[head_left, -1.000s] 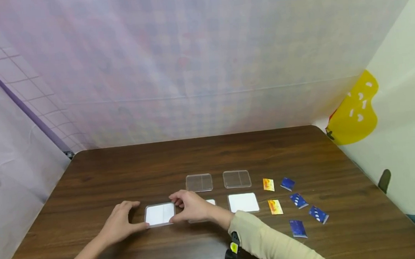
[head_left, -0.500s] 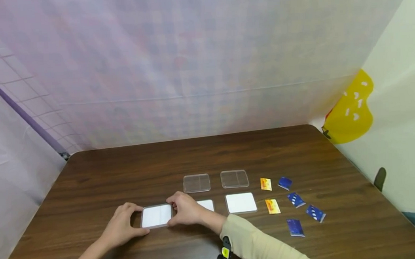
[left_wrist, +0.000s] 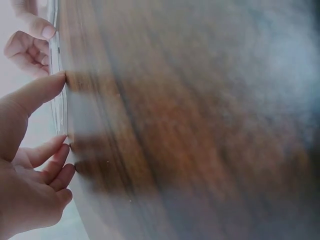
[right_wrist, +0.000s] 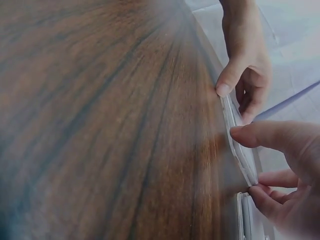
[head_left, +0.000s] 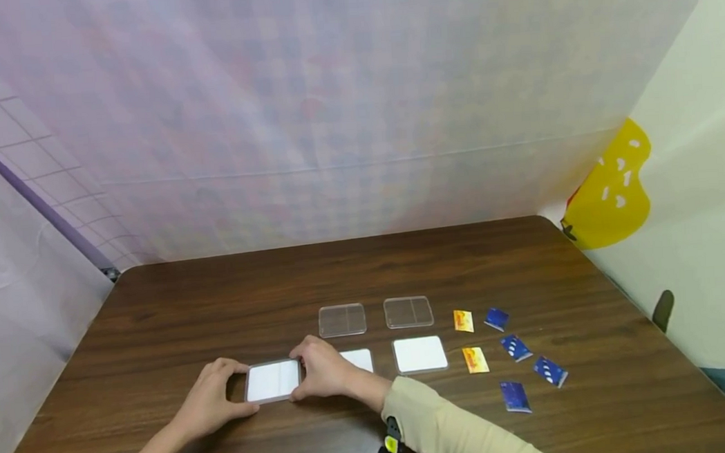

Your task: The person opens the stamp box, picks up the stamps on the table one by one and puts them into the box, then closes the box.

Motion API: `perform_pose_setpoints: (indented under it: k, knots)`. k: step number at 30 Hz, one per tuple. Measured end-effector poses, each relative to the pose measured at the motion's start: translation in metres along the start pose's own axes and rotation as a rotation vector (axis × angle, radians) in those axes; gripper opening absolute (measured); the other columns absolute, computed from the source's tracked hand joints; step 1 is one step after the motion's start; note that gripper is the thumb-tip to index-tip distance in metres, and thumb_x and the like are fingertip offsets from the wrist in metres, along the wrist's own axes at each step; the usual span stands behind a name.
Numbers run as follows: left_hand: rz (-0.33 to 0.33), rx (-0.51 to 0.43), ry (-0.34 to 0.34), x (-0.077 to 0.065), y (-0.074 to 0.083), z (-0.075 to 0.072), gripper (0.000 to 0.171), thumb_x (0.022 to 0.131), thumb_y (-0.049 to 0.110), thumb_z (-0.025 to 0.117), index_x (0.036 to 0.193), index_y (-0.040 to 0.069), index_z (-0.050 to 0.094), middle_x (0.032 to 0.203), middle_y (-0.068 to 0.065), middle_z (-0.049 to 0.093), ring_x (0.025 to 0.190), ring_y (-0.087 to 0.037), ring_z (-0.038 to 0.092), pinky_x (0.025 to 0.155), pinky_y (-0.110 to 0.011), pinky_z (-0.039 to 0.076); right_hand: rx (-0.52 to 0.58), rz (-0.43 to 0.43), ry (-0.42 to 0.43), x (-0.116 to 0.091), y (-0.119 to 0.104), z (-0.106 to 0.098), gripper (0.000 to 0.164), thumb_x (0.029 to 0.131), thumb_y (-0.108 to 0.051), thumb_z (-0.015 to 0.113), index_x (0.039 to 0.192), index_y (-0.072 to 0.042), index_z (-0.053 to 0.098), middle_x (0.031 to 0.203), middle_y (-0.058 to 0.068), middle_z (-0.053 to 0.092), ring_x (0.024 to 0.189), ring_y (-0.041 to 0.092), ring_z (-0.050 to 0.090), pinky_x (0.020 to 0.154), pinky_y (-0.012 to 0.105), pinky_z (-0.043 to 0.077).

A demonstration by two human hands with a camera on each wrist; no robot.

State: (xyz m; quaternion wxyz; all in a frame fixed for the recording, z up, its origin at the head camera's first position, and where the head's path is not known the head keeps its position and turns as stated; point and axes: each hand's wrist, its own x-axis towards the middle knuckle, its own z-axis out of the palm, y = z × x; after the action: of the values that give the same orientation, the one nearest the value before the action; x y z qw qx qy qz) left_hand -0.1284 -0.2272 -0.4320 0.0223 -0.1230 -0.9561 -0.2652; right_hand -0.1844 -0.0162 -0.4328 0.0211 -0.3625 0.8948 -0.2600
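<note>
A flat clear plastic case (head_left: 273,381) with a white insert lies between my two hands, left of centre in the head view. My left hand (head_left: 214,398) holds its left end, thumb at the near corner and index finger at the far corner. At the right end, my right hand (head_left: 324,369) grips the corners the same way. The right wrist view shows the case (right_wrist: 236,140) edge-on as thin layers, its rim between thumb and fingertips. Under the right wrist, a second white-filled case (head_left: 359,360) is partly hidden.
A third white-filled case (head_left: 420,354) lies to the right. Behind stand two clear lids, a left lid (head_left: 342,320) and a right lid (head_left: 408,312). Farther right are yellow packets (head_left: 475,360) and several blue packets (head_left: 515,397) on the brown table (head_left: 217,298).
My left index finger has come in from beside the case to its far left corner. The right hand stays at the right end. The head view has shifted slightly.
</note>
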Motion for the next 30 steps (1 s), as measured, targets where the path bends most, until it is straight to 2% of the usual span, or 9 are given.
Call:
perform_pose_setpoints:
  k: [13,23,30]
  knots:
    - [-0.003,-0.014,0.008,-0.0013,0.0005,0.0004,0.058,0.061,0.028,0.082,0.104,-0.003,0.06,0.107,-0.014,0.054,0.102,-0.033,0.048,0.085,-0.051,0.042,-0.078,-0.024,0.002,0.0016,-0.0002,-0.0006,0.052,0.053,-0.031,0.082,0.094,-0.004,0.065,0.085,0.001,0.06,0.076,0.007,0.054,0.068,0.013,0.043]
    - [0.007,-0.011,0.04,-0.0007,0.0005,0.0035,0.056,0.06,0.026,0.083,0.102,-0.003,0.059,0.105,-0.013,0.054,0.102,-0.033,0.048,0.085,-0.049,0.042,-0.142,-0.051,-0.043,0.0062,-0.0016,-0.0057,0.052,0.053,-0.033,0.082,0.093,-0.004,0.065,0.083,0.0,0.059,0.071,0.007,0.054,0.064,0.012,0.044]
    - [0.005,-0.009,0.053,-0.0018,-0.0003,0.0047,0.055,0.06,0.025,0.083,0.101,-0.002,0.06,0.104,-0.011,0.054,0.101,-0.031,0.048,0.085,-0.049,0.042,-0.116,-0.029,-0.079,0.0087,-0.0032,-0.0073,0.05,0.055,-0.034,0.082,0.092,-0.004,0.065,0.083,-0.001,0.06,0.071,0.006,0.052,0.062,0.012,0.043]
